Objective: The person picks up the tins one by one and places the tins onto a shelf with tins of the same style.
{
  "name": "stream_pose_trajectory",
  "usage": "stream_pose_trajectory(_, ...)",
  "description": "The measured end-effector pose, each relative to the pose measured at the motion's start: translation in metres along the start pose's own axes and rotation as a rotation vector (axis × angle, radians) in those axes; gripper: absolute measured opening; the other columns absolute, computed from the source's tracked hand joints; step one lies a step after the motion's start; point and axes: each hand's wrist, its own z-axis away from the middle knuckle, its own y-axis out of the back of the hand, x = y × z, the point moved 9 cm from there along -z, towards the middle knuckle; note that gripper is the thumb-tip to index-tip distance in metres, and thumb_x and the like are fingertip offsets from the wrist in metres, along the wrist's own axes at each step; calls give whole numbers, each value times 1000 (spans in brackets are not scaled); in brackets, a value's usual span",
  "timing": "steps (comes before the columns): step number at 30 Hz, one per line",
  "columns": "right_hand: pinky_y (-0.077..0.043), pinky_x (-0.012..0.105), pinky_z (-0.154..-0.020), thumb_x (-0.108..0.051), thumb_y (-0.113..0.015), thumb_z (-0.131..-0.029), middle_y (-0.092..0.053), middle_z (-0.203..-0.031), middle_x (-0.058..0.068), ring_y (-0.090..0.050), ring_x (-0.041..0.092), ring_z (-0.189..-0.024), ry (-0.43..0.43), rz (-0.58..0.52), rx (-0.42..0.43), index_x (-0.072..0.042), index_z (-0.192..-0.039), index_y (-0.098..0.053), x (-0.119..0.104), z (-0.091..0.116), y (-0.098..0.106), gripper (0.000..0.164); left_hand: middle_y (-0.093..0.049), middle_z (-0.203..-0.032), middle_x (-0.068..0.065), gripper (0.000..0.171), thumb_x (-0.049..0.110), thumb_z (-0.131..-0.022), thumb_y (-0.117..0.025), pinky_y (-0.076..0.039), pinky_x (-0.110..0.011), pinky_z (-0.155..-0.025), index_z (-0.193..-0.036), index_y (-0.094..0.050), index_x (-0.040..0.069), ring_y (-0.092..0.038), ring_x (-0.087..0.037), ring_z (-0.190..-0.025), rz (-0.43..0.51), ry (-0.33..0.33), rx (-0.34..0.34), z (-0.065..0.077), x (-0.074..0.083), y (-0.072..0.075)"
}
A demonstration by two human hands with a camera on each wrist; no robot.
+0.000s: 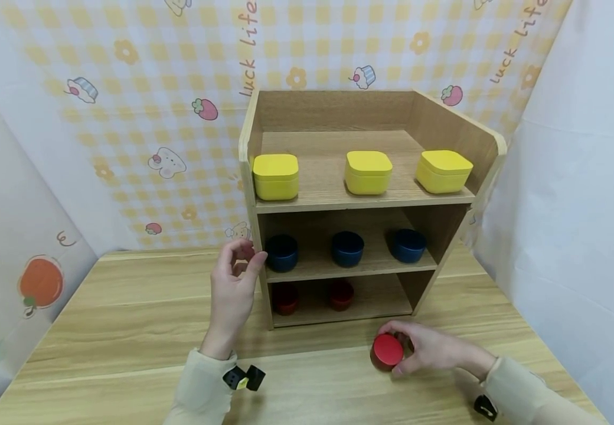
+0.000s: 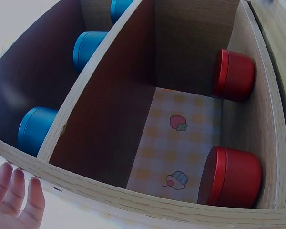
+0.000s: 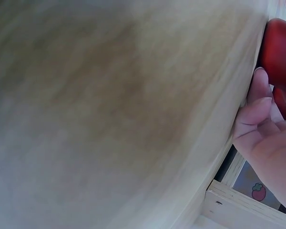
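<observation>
On the table in front of the shelf's right end, my right hand (image 1: 428,347) grips a red round tin (image 1: 388,350) between thumb and fingers. That tin (image 3: 280,55) also shows at the right edge of the right wrist view. My left hand (image 1: 235,289) is beside the left side panel of the wooden shelf (image 1: 333,203), its thumb near the front edge. In the left wrist view its loosely bent fingers (image 2: 34,202) lie outside the panel, holding nothing visible. Two red tins (image 1: 341,294) stand on the bottom level, to the left.
Several blue round tins (image 1: 347,249) line the middle level. Yellow square tins (image 1: 368,173) stand along the top level's front edge. A checked cloth (image 1: 142,118) hangs behind the shelf. The wooden table (image 1: 126,330) extends to both sides, with white sheets (image 1: 567,195) beyond.
</observation>
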Motion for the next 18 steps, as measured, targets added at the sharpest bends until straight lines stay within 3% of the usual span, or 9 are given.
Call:
stream_pose_trajectory(9, -47, 27, -81, -26, -82, -80, -60, -109, -4, -55, 13, -96, -2, 7, 24, -13, -126, -53, -3, -2, 1, 56, -55, -98, -10, 21, -4, -92, -63, -43, -24, -75, -109, -53, -10, -52, -12, -92, 0, 17, 0, 1, -5, 2)
stream_pose_trajectory(18, -49, 27, -67, -24, -84, -78, -58, -108, 5, -54, 10, -84, -14, 48, 194, -7, -125, -54, -7, 0, 19, 59, -56, -99, -8, 24, -2, -91, -65, -43, -23, -75, -112, -55, -4, -52, -14, -93, 0, 37, -1, -1, -35, 2)
